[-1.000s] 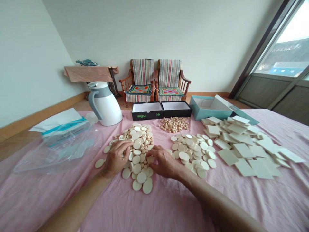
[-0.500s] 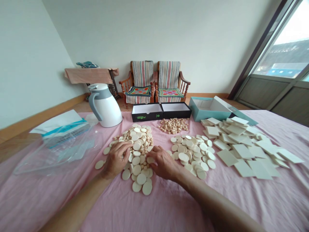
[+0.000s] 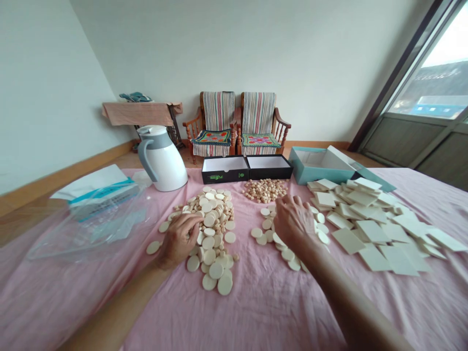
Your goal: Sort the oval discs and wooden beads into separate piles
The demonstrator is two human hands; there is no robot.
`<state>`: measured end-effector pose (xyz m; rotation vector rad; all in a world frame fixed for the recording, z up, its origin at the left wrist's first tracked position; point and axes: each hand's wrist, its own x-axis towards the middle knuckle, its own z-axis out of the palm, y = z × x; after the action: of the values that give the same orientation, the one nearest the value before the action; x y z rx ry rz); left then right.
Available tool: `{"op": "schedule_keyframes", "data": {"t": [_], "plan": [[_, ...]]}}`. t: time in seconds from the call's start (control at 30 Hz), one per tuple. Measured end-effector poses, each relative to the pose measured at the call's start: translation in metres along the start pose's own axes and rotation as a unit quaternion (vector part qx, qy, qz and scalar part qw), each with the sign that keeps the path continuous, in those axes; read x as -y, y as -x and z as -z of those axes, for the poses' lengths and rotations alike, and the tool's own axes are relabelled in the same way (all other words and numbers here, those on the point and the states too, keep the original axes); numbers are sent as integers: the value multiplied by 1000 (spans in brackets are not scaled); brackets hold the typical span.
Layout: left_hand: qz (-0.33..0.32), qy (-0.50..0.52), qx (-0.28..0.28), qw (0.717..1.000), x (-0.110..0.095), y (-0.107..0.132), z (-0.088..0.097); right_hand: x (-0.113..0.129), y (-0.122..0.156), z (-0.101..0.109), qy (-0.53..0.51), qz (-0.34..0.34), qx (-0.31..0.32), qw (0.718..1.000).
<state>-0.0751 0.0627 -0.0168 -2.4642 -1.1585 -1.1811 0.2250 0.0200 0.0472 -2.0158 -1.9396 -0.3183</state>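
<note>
My left hand [image 3: 180, 239] rests at the left edge of a mixed pile of pale wooden discs [image 3: 209, 257] and small wooden beads. Its fingers are curled together, and whatever lies between them is hidden. Over a second pile of wooden discs [image 3: 267, 224], to the right, hovers my right hand [image 3: 295, 220] with its knuckles up and fingers bent down. Its fingertips are out of sight behind the hand, so I cannot make out what they hold. A heap of small wooden beads [image 3: 266, 190] lies just beyond this hand.
Square wooden tiles [image 3: 373, 230] are heaped at the right. Two black boxes [image 3: 224, 176] and a teal box [image 3: 321, 171] stand along the back. A white-grey jug [image 3: 166, 165] and a clear plastic bag [image 3: 91, 229] are on the left of the pink cloth [image 3: 252, 312].
My right hand has moved from the mixed pile to the right-hand disc pile. My left hand has stayed at the mixed pile's edge. The view has shifted slightly.
</note>
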Motion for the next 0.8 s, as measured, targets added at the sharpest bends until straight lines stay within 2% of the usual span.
{"op": "schedule_keyframes", "data": {"t": [0.1,0.2,0.3,0.4,0.53,0.8], "plan": [[1,4,3,1000,-1,0,0,10,5,-9,-77,70,19,994],[-1,5,1,1000,-1,-1,1,34,14,-24,-204,177,86,959],[-6,6,-2,1000,-1,-1,2,56,21,-38,-243,234,127,933],[-8,3,-2,1000,0,0,2,65,23,-45,-240,244,132,930],[-3,4,2,1000,0,0,2,67,23,-48,-244,241,130,930],[-11,2,-3,1000,-1,0,1,67,27,-53,-214,195,133,948]]}}
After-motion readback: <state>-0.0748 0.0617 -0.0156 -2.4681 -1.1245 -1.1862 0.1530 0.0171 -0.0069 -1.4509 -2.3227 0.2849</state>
